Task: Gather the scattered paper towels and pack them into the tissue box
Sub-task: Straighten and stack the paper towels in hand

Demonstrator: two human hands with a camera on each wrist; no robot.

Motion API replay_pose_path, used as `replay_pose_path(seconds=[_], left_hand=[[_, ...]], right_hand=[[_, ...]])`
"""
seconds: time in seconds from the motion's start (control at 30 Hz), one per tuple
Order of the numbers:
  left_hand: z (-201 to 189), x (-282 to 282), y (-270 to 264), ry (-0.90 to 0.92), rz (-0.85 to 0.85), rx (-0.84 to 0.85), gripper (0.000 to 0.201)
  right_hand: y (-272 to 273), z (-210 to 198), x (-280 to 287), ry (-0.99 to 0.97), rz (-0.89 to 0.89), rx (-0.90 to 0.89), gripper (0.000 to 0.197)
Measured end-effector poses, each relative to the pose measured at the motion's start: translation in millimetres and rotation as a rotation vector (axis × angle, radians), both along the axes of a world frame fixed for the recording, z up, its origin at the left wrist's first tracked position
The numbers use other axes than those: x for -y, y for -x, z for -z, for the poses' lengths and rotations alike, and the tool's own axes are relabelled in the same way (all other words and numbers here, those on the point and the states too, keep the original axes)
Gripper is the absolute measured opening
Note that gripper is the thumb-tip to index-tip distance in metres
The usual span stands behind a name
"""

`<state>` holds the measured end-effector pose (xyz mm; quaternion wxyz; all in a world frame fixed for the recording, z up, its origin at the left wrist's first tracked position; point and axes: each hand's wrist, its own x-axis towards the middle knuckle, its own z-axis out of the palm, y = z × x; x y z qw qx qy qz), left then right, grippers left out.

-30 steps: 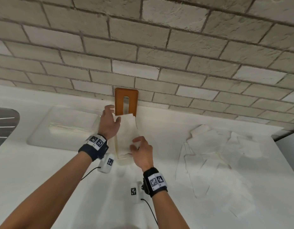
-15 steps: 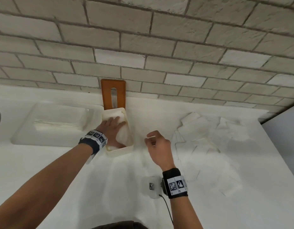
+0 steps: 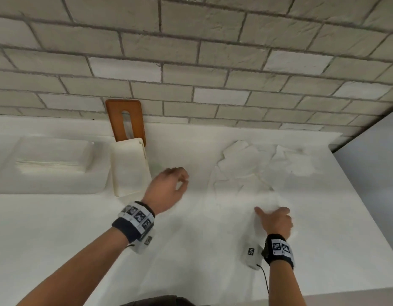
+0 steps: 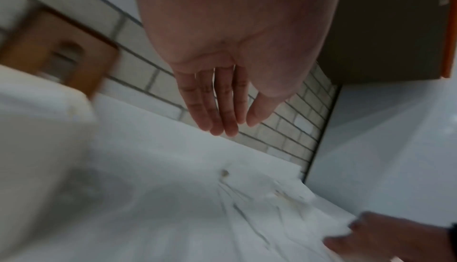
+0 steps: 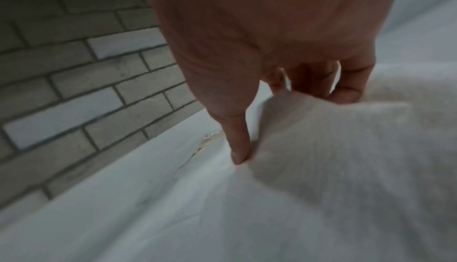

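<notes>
While the left hand (image 3: pixel 166 191) hovered empty with fingers relaxed beside the tissue box (image 3: pixel 129 166), the right hand (image 3: pixel 276 220) pinched a paper towel (image 5: pixel 321 139) from the scattered paper towels (image 3: pixel 246 164) on the white worktop (image 3: pixel 191 250). A wooden lid (image 3: pixel 126 119) leaned on the brick wall (image 3: pixel 191 51) behind the box.

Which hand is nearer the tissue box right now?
Left. The left hand hovers just right of the tissue box; the right hand is far to its right, on the paper towels.
</notes>
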<state>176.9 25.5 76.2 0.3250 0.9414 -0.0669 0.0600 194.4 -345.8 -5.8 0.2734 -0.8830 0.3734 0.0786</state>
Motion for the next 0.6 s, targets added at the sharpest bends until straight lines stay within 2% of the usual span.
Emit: replay_pose_path(seconds=[0.1,0.2,0.27,0.37,0.4,0.47,0.53,0.6], left_hand=[[17,68,-13,-0.012,0.13,-0.159,0.012],[39,132,-35,-0.009,0.161,-0.339,0.025],[56,170,-48,-0.055,0.147,-0.465,0.044],[81,213,-57,-0.231,0.089,-0.582,0.075],[87,226,-57,-0.275,0.049,-0.572,0.075],[95,241,-54,-0.261,-0.014,-0.521,0.059],[99,250,-53,-0.135,-0.042,-0.494,0.034],[103,251,-55,-0.016,-0.064,-0.491,0.021]], right_hand=[[4,2,5,-0.099,-0.017,0.145,0.069],[10,-2,9,-0.199,0.001,0.234,0.039],[15,-2,16,-0.282,0.003,0.32,0.025],[22,-7,26,-0.342,0.011,0.468,0.018],[24,-9,32,-0.344,-0.009,0.492,0.017],[29,-9,42,-0.38,-0.056,0.496,0.019],[34,-11,55,-0.446,-0.055,0.505,0.017],[34,-14,67,-0.53,0.007,0.543,0.016]])
